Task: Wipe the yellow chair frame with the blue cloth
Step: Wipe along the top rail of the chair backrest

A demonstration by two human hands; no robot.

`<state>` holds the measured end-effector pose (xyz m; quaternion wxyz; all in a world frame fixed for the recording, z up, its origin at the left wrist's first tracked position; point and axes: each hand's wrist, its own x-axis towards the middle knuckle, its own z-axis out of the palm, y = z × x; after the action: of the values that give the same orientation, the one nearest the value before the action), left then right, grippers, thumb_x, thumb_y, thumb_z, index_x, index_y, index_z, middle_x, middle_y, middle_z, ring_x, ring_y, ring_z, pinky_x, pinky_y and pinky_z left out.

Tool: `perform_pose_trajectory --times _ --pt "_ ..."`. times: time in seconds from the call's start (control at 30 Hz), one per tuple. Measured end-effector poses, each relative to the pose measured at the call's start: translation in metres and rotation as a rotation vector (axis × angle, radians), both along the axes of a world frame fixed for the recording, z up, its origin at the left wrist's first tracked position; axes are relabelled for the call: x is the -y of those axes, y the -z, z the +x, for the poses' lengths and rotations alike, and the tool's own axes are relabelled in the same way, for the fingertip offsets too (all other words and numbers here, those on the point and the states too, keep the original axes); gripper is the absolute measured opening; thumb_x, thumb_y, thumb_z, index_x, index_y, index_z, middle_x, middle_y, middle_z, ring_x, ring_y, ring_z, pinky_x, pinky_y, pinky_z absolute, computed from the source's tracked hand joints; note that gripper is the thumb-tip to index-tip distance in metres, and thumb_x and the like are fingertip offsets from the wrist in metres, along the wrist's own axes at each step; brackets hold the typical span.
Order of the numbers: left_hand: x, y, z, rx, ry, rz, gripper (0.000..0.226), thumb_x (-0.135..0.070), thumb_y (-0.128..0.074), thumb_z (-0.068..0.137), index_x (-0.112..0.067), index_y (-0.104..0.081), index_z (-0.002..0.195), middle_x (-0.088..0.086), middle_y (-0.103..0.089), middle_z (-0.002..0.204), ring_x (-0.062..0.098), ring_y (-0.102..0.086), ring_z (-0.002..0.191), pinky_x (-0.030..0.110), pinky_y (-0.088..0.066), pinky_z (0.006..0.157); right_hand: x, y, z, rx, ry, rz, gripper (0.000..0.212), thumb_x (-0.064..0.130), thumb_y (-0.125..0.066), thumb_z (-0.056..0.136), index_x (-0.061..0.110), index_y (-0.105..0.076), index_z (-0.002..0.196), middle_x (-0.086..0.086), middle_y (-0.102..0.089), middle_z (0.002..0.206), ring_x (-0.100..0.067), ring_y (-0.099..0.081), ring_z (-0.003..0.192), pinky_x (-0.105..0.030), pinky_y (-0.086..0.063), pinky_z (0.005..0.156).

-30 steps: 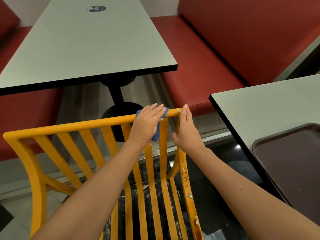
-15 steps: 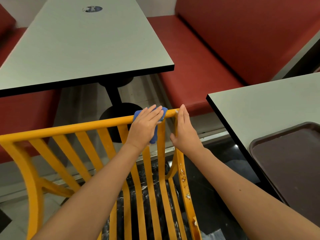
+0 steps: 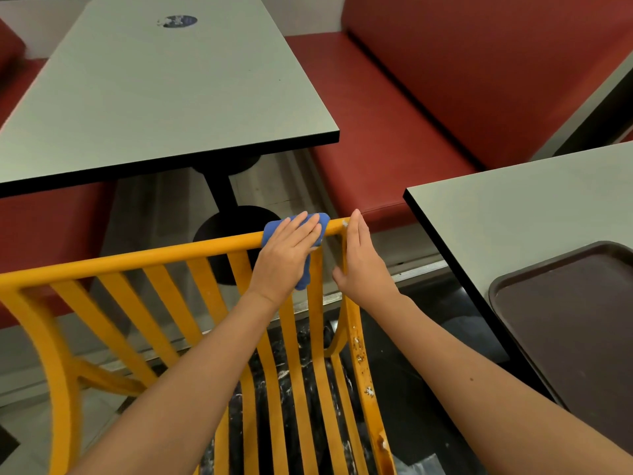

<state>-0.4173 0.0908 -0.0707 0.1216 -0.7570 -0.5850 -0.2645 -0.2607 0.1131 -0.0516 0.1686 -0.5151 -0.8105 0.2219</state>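
The fingers of the left hand [image 3: 287, 255] are stretched out and held together, lying flat on the blue cloth [image 3: 301, 231], so the palm presses the cloth onto the top rail of the yellow chair frame [image 3: 154, 257]; the cloth wraps over the rail near its right end and a fold of it hangs down behind the slats. I think the flat hand is chosen because it gives wide contact for rubbing along the bar. The right hand [image 3: 359, 265] is open too, its fingers straight and pointing up along the right corner post, with the thumb on the inner side; it seems to steady the chair while the other hand wipes. White spots of dirt remain lower on this post. Beside the chair stands a grey table [image 3: 513, 214] with a dark brown tray [image 3: 565, 310]. Compared with a second ago, both hands keep almost the same place on the frame; the cloth shifted only slightly.
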Motion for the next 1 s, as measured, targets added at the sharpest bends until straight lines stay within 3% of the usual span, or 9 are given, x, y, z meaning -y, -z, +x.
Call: perform_pose_trajectory --times 0.13,0.27,0.43,0.53,0.63,0.73,0.87,1.0 --pt "-0.008 0.001 0.015 0.017 0.015 -0.044 0.039 -0.008 -0.040 0.087 -0.003 -0.056 0.122 0.011 -0.057 0.128 0.028 -0.049 0.124 0.035 -0.021 0.111 -0.001 -0.001 0.001 0.000 -0.010 0.005 0.093 0.006 -0.061 0.083 0.007 0.008 0.147 -0.008 0.005 0.157 -0.028 -0.062 0.092 -0.033 -0.054 0.072" --pt "0.003 0.000 0.005 -0.067 0.015 -0.058 0.042 -0.009 -0.038 0.086 -0.005 -0.055 0.124 0.009 -0.056 0.130 0.025 -0.049 0.124 0.038 -0.027 0.109 -0.001 0.001 0.001 0.010 -0.009 0.010 0.094 0.008 -0.061 0.083 0.007 0.008 0.147 -0.007 0.006 0.157 -0.025 -0.063 0.085 -0.032 -0.055 0.070" --pt "0.020 0.002 -0.021 -0.110 0.006 -0.016 0.045 0.002 -0.060 0.081 -0.005 -0.055 0.125 0.010 -0.055 0.132 0.026 -0.047 0.126 0.041 -0.030 0.109 0.000 0.000 0.000 0.018 -0.001 0.011 0.096 0.011 -0.062 0.084 0.008 0.011 0.147 -0.005 0.007 0.157 -0.024 -0.063 0.082 -0.032 -0.055 0.069" --pt "0.007 -0.001 -0.007 -0.067 -0.001 -0.047 0.050 0.006 -0.067 0.076 -0.004 -0.056 0.123 0.011 -0.056 0.130 0.027 -0.048 0.125 0.042 -0.028 0.108 0.001 -0.002 -0.001 0.005 0.001 0.010 0.096 0.010 -0.062 0.084 0.007 0.011 0.146 -0.007 0.005 0.157 -0.026 -0.062 0.090 -0.029 -0.054 0.073" --pt "-0.008 -0.001 0.014 -0.026 0.037 -0.072 0.047 0.006 -0.062 0.079 -0.003 -0.055 0.124 0.012 -0.056 0.130 0.028 -0.048 0.125 0.043 -0.026 0.109 -0.001 -0.004 0.000 -0.007 -0.018 0.021 0.094 0.008 -0.061 0.084 0.004 0.009 0.146 -0.011 0.001 0.157 -0.027 -0.060 0.099 -0.024 -0.048 0.073" --pt "-0.010 -0.001 0.017 -0.029 0.056 -0.098 0.040 -0.004 -0.043 0.085 -0.003 -0.056 0.123 0.012 -0.057 0.129 0.029 -0.050 0.123 0.045 -0.027 0.107 -0.003 -0.003 0.002 -0.011 -0.030 0.029 0.093 0.008 -0.062 0.083 0.004 0.007 0.146 -0.011 -0.001 0.157 -0.027 -0.060 0.103 -0.024 -0.048 0.076" --pt "0.001 0.000 0.001 -0.047 0.052 -0.076 0.041 -0.005 -0.042 0.085 -0.005 -0.056 0.123 0.010 -0.056 0.130 0.026 -0.048 0.125 0.037 -0.025 0.112 -0.002 -0.003 0.000 -0.002 -0.021 0.015 0.095 0.008 -0.062 0.083 0.007 0.009 0.147 -0.009 0.000 0.157 -0.025 -0.062 0.089 -0.031 -0.053 0.071" --pt "0.014 0.004 -0.016 -0.148 0.044 -0.049 0.041 -0.010 -0.036 0.088 -0.007 -0.056 0.124 0.009 -0.055 0.132 0.025 -0.046 0.127 0.034 -0.018 0.113 -0.002 -0.003 0.001 0.010 -0.023 0.007 0.096 0.010 -0.063 0.083 0.008 0.009 0.147 -0.006 0.002 0.157 -0.018 -0.058 0.076 -0.025 -0.049 0.064"
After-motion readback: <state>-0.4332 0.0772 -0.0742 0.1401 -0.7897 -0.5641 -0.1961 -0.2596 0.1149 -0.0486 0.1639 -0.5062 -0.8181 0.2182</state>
